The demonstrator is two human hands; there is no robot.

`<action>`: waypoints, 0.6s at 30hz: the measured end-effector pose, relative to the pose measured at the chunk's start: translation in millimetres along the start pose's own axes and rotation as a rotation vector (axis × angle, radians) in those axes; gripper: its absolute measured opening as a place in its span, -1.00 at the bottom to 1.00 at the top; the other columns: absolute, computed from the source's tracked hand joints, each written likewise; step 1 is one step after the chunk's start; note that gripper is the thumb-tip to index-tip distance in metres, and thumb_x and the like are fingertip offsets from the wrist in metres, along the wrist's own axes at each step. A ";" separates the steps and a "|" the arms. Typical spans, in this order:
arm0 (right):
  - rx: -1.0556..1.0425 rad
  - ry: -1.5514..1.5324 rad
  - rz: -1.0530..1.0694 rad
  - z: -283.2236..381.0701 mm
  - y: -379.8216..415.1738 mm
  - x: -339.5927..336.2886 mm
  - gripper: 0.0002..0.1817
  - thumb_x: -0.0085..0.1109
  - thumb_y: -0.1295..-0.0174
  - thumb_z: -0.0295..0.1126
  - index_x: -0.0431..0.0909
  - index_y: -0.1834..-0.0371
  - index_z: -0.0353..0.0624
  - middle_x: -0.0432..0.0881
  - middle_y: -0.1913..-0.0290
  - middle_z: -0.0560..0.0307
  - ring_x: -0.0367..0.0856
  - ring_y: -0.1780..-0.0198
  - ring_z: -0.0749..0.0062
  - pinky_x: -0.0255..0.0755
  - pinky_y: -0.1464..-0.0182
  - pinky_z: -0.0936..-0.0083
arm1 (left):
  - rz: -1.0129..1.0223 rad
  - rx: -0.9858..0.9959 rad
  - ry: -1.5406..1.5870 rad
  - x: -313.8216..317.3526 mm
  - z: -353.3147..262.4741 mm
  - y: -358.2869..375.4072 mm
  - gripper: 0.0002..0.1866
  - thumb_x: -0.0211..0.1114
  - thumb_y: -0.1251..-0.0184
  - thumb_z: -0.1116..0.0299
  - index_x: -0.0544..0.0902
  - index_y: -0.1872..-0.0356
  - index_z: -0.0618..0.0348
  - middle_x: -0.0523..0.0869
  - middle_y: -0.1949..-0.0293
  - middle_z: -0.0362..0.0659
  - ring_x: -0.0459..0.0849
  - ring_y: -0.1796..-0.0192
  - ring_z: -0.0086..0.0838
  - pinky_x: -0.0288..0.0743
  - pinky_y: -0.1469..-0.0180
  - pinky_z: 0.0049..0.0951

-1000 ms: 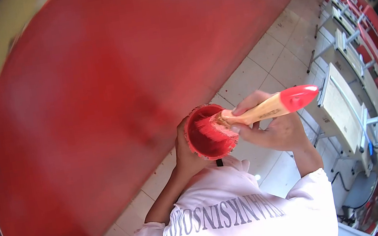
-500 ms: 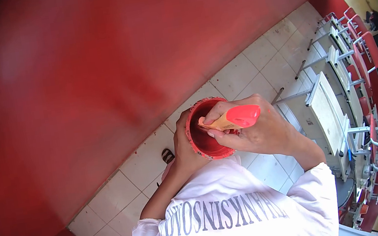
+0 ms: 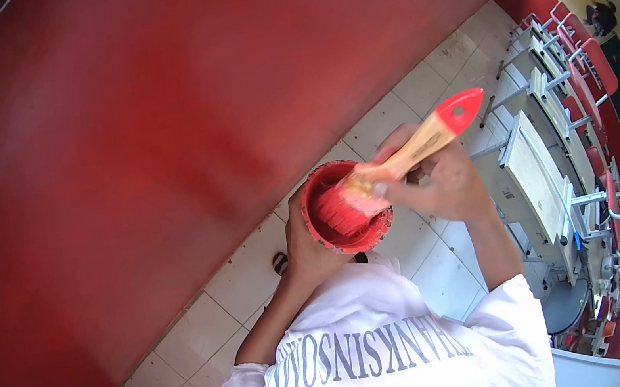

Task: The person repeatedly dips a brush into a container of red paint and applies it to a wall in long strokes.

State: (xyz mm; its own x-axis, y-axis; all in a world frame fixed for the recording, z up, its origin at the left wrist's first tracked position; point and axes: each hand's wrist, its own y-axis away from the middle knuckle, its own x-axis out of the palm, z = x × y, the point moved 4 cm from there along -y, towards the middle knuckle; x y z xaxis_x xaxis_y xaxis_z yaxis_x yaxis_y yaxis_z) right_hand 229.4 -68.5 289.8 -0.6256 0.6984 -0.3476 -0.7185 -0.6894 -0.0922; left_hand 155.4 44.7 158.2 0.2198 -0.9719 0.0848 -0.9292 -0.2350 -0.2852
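Note:
My left hand is wrapped round the side of a small paint pot, whose rim is streaked and crusted with red paint. In my right hand is a paintbrush with a pale wooden handle and a red tip, gripped low near its ferrule. The brush tilts across the pot's mouth, its red-coated bristles over the opening and against the inner side. Red paint coats the inside of the pot. My right fingers are slightly blurred.
A red wall rises close ahead on the left, meeting a white tiled floor. To the right stand rows of desks and red chairs. A person is far off at the upper right.
My right hand has drawn back to the right and lifted the brush, so its bristles now show at the pot's mouth. My left hand still holds the pot in nearly the same place.

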 end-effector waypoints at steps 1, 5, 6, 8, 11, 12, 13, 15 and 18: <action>0.084 -0.107 -0.050 -8.5 0.6 -8.8 -0.77 0.23 -0.04 -0.52 0.46 0.23 -0.24 0.64 0.32 0.12 0.58 0.46 0.55 0.46 0.52 0.60 | 0.008 -0.014 -0.017 0.7 2.9 -2.4 -0.03 0.63 0.43 0.33 0.25 -0.14 0.20 0.48 -0.05 -0.07 0.51 -0.07 -0.34 0.41 -0.10 -0.34; 0.232 -0.643 -0.286 -66.7 8.3 -32.3 -0.62 0.22 -0.05 -0.47 0.33 0.08 -0.25 0.61 0.22 0.00 0.60 0.45 0.50 0.45 0.74 0.66 | 0.032 -0.038 -0.099 7.9 3.8 -19.4 -0.03 0.62 0.42 0.32 0.24 -0.15 0.21 0.43 -0.09 -0.06 0.47 -0.12 -0.33 0.38 -0.12 -0.33; 0.261 -0.749 -0.330 -78.6 9.9 -33.7 -0.63 0.22 -0.06 -0.45 0.34 0.08 -0.24 0.61 0.21 0.00 0.60 0.46 0.48 0.45 0.74 0.66 | 0.036 -0.040 -0.129 11.0 3.3 -24.4 -0.03 0.62 0.42 0.32 0.24 -0.15 0.21 0.42 -0.10 -0.06 0.46 -0.12 -0.32 0.37 -0.12 -0.32; 0.304 -0.968 -0.422 -100.4 14.7 -37.5 -0.65 0.21 -0.08 -0.42 0.35 0.09 -0.21 0.61 0.20 0.00 0.61 0.48 0.45 0.46 0.75 0.64 | 0.015 -0.019 -0.087 16.9 16.9 -30.8 -0.04 0.61 0.40 0.33 0.24 -0.15 0.22 0.42 -0.09 -0.04 0.46 -0.12 -0.32 0.36 -0.12 -0.31; 0.264 -1.275 -0.388 -124.1 11.5 -46.3 -0.68 0.18 -0.11 -0.41 0.36 0.07 -0.12 0.60 0.22 0.02 0.66 0.38 0.30 0.53 0.71 0.62 | 0.047 -0.072 -0.024 26.5 28.7 -48.2 -0.06 0.60 0.40 0.38 0.24 -0.14 0.22 0.43 -0.08 -0.03 0.45 -0.12 -0.33 0.36 -0.12 -0.31; 0.242 -1.367 -0.365 -129.2 8.2 -51.0 -0.69 0.16 -0.13 -0.42 0.36 0.06 -0.10 0.60 0.22 0.03 0.67 0.35 0.27 0.55 0.70 0.61 | 0.057 -0.090 -0.007 30.7 30.2 -55.6 -0.07 0.59 0.40 0.40 0.24 -0.13 0.22 0.43 -0.07 -0.03 0.45 -0.12 -0.34 0.36 -0.12 -0.31; 0.166 -1.458 -0.281 -135.4 4.5 -58.4 -0.70 0.11 -0.15 -0.44 0.35 0.04 -0.08 0.59 0.18 0.01 0.67 0.22 0.18 0.59 0.65 0.57 | 0.068 -0.093 -0.020 32.8 28.6 -64.7 -0.07 0.59 0.41 0.41 0.24 -0.13 0.22 0.43 -0.07 -0.04 0.45 -0.12 -0.35 0.37 -0.11 -0.32; 0.079 -1.502 -0.287 -128.9 -6.5 -78.1 -0.70 0.08 -0.18 -0.45 0.33 0.02 -0.07 0.58 0.14 0.01 0.66 0.19 0.16 0.60 0.64 0.56 | 0.072 -0.083 -0.033 41.6 20.7 -85.6 -0.13 0.58 0.40 0.46 0.29 -0.09 0.23 0.49 0.00 -0.08 0.50 -0.05 -0.38 0.40 -0.08 -0.35; -0.062 -1.540 -0.299 -132.6 -21.0 -109.1 -0.70 0.01 -0.20 -0.47 0.31 -0.02 -0.07 0.53 0.03 -0.04 0.64 0.12 0.15 0.64 0.56 0.54 | 0.085 -0.063 -0.036 55.7 8.0 -118.0 -0.31 0.49 0.31 0.58 0.41 -0.01 0.26 0.61 0.13 -0.17 0.59 0.09 -0.45 0.49 0.02 -0.41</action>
State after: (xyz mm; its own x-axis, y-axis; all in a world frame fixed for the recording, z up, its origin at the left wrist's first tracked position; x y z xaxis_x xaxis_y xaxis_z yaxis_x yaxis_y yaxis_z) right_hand 353.0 -155.8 206.0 -0.1928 0.2965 0.9354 -0.8794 -0.4750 -0.0307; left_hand 279.7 18.1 189.0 0.1485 -0.9885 0.0280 -0.9615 -0.1509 -0.2296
